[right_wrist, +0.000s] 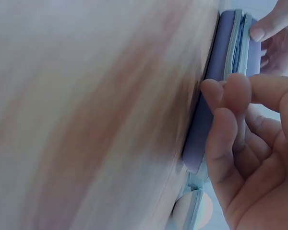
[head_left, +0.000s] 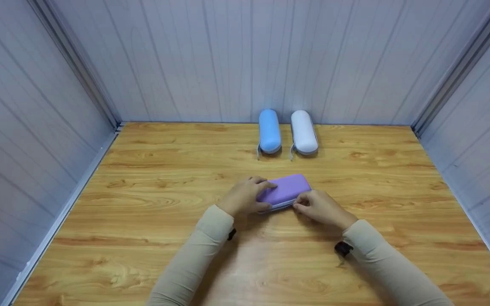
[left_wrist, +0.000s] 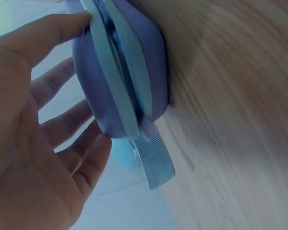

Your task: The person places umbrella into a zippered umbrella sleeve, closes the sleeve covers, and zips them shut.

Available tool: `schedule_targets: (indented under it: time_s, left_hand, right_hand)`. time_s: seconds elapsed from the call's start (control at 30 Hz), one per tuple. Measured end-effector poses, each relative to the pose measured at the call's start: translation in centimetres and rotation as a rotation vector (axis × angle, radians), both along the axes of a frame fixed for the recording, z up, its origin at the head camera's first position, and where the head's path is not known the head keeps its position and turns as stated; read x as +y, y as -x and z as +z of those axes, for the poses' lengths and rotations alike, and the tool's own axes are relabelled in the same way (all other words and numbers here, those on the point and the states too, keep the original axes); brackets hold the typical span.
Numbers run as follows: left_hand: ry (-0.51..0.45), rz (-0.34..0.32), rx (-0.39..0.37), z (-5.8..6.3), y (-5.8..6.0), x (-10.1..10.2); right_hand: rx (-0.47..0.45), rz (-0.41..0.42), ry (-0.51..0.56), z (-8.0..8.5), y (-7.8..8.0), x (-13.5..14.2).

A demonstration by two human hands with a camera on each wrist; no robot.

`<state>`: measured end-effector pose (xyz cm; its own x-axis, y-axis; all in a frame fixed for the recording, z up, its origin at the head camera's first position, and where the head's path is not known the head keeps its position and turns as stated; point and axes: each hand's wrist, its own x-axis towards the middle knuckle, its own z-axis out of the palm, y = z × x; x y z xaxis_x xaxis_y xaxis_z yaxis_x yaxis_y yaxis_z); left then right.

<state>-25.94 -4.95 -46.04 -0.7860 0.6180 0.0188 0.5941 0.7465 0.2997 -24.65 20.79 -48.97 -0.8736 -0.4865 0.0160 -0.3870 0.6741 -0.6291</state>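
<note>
A purple zippered case (head_left: 288,189) lies on the wooden table between the two hands. Its zipper is undone at the left end, where the pale zipper tapes (left_wrist: 134,62) stand apart with a dark gap between them. My left hand (head_left: 247,196) grips that end, thumb on the zippered side and fingers over the top. At the zipper on the near side, my right hand (head_left: 319,207) pinches with thumb and forefinger; the fingertips (right_wrist: 237,93) hide the zipper pull. A grey ribbed fabric tab (left_wrist: 155,160) sticks out from the case's end.
Behind the case, near the back wall (head_left: 185,63), lie a blue case (head_left: 269,129) and a white case (head_left: 304,131) side by side, each with a small strap toward me. Panelled walls enclose the wooden table (head_left: 164,170) at left, right and back.
</note>
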Motion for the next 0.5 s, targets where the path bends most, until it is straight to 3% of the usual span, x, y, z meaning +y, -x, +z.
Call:
schedule_targets:
  time_s: [0.23, 0.5]
  left_hand:
    - [0.000, 0.022, -0.084, 0.1, -0.2, -0.3]
    - [-0.032, 0.052, -0.124, 0.1, -1.1, -0.3]
  right_hand:
    - [-0.036, -0.038, 0.015, 0.0, 0.6, 0.0]
    - [0.085, -0.041, -0.012, -0.2, 1.8, 0.0]
